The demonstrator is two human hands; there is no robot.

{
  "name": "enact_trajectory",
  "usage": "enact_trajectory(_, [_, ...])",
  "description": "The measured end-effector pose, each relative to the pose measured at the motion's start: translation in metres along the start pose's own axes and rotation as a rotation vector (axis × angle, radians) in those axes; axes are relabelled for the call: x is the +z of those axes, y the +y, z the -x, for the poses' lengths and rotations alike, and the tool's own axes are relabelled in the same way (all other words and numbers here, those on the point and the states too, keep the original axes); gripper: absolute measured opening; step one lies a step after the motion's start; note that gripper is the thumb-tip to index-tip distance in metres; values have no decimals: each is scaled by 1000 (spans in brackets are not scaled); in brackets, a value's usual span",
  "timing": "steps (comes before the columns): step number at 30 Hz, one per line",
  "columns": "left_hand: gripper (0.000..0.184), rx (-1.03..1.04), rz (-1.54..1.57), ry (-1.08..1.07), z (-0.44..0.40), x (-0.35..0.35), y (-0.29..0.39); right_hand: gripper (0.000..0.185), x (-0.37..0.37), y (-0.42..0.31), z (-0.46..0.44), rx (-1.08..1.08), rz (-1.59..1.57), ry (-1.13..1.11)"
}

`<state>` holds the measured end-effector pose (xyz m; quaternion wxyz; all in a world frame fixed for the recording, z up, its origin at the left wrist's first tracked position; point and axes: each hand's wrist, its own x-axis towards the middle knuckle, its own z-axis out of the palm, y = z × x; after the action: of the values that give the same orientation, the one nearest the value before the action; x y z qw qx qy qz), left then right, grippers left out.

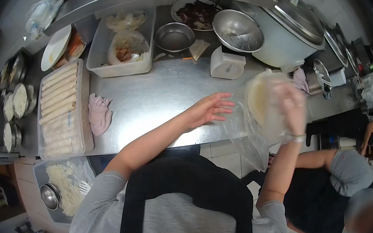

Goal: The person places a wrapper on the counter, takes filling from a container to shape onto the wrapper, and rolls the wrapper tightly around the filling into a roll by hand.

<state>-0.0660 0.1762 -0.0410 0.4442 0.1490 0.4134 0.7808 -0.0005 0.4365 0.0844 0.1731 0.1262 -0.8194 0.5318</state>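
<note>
The steel counter carries everything in reach. Toward its left end, a tub stands lengthwise from the front edge, probably so the pale rolls inside lie in neat rows. A clear tub sits along the back edge, likely to leave the middle free for work. The clear plastic bag droops over the front edge toward the right, limp and unsupported there. Near the back edge, a steel bowl appears to rest on the scale, presumably for weighing. The pale round sheet lies within the plastic, perhaps to keep it moist. The hands are apart: the left hand is empty, fingers spread; the right hand blurs against the plastic, its grip unclear.
</note>
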Motion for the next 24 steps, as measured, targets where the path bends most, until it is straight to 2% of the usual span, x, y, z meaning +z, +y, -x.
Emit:
enact_trajectory(1, [69,-69,379,-56,-10,-6,-9,32,25,-12,-2,134,-6,-227])
enact_trajectory(2, [69,-70,375,-66,-13,-14,-15,38,39,-21,-4,271,-6,-443])
enact_trajectory(3, [79,-74,523,-46,-14,-23,-19,38,35,-14,-4,271,3,-431])
enact_trajectory(4, [89,-83,675,-24,-13,-29,-21,38,31,4,-5,292,-10,-177])
enact_trajectory(5, [89,-94,677,-33,-9,-34,-23,39,27,27,-3,312,-24,76])
enact_trajectory(6, [92,-107,644,23,-5,-40,-23,39,13,61,3,322,-18,84])
enact_trajectory(7, [95,-119,608,80,-1,-43,-24,40,-6,106,14,349,343,160])
enact_trajectory(8, [76,-146,573,121,1,-40,-20,41,-15,135,24,368,705,230])
enact_trajectory(9, [76,-148,575,118,-3,-37,-22,41,-12,146,32,369,709,231])
enact_trajectory(11, [57,-120,254,273,-9,-31,-29,42,-6,159,46,359,1020,110])
enact_trajectory(14, [47,-92,388,243,0,-30,-20,37,0,181,49,363,1056,201])
enact_trajectory(18, [53,54,444,261,62,-56,1,30,-8,191,46,446,950,279])
enact_trajectory(20, [62,21,231,445,113,-67,1,28,-21,188,44,476,901,345])
enact_trajectory(22, [63,-137,-182,428,173,-89,-7,29,-40,215,51,459,976,414])
enact_trajectory(23, [58,-195,-286,470,200,-95,4,29,-38,213,50,450,960,395])
enact_trajectory(24, [53,-258,-385,508,224,-91,20,27,-41,204,48,204,1025,422])
